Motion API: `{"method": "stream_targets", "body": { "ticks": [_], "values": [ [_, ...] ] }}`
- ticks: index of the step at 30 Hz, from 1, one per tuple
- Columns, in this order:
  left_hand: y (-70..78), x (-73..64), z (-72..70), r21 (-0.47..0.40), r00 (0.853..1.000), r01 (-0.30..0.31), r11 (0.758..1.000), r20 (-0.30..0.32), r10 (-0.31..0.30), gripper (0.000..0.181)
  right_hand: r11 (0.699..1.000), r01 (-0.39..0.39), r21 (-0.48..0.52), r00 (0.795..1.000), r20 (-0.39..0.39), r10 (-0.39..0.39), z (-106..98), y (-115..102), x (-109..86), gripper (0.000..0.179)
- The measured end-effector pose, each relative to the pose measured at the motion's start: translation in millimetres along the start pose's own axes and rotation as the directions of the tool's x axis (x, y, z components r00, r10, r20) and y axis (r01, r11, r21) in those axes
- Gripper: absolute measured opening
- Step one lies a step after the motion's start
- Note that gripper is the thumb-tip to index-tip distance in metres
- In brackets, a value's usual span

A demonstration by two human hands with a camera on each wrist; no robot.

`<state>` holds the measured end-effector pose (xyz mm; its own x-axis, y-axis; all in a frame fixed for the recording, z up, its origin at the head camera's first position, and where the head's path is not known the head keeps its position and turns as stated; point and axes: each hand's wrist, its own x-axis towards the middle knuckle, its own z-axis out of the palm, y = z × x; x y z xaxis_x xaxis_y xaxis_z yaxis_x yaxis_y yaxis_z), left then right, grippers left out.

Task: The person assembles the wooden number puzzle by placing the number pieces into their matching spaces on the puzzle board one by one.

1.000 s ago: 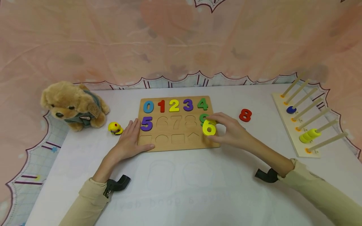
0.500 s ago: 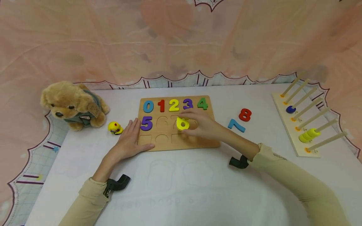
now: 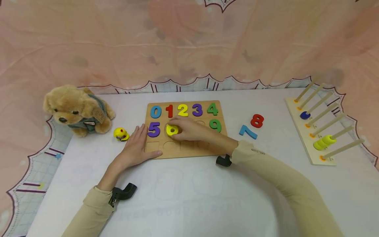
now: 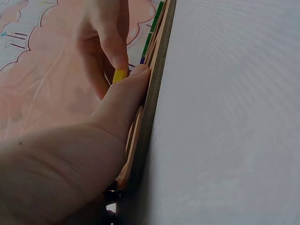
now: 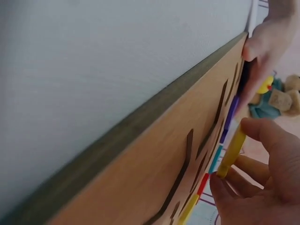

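Between thumb and fingers my right hand (image 3: 190,129) pinches a yellow number 6 (image 3: 171,130) over the second row of the wooden number board (image 3: 189,153), beside the purple 5 (image 3: 153,129). In the right wrist view the yellow 6 (image 5: 232,151) is tilted and stands apart from the board's face. My left hand (image 3: 134,148) rests on the board's left edge, thumb along the near corner and fingers straight. Numbers 0 to 4 fill the top row, and a green 9 (image 3: 215,125) sits at the second row's right end. My right hand hides part of the middle recesses.
Right of the board lie a blue 7 (image 3: 248,132) and a red 8 (image 3: 257,120). A peg stand (image 3: 311,131) with yellow and blue beads is at the far right. On the left are a plush dog (image 3: 78,110) and a small yellow toy (image 3: 120,134).
My right hand has carried the yellow 6 leftward across the board, from near the green 9 to beside the purple 5. The left hand has stayed in place.
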<state>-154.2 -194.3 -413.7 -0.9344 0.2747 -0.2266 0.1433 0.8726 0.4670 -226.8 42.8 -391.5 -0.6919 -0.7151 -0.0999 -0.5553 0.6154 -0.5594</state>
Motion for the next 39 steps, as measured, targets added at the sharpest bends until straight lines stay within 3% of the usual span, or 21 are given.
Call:
{"method": "stream_targets", "body": {
  "ticks": [7,16,34,39],
  "values": [
    [1.9,-0.4,-0.9,0.002,1.0,0.0,1.0,0.005,0.0,0.118,0.999,-0.037,-0.01,0.999,0.033,0.038,2,-3,8.8,0.056],
    [3.1,-1.4,-2.6,0.003,1.0,0.004,1.0,0.009,-0.004,0.117,0.998,-0.025,-0.06,0.999,0.045,0.028,3,-5,14.4,0.055],
    [1.3,-0.3,-0.8,-0.004,1.0,0.006,1.0,0.01,-0.006,0.118,0.994,-0.04,-0.103,0.998,0.041,0.045,5,-9,14.8,0.056],
    [1.6,-0.5,-0.6,-0.007,1.0,0.004,1.0,0.008,-0.004,0.118,0.995,-0.074,-0.067,0.997,0.01,0.075,1,-10,3.0,0.061]
  ]
}}
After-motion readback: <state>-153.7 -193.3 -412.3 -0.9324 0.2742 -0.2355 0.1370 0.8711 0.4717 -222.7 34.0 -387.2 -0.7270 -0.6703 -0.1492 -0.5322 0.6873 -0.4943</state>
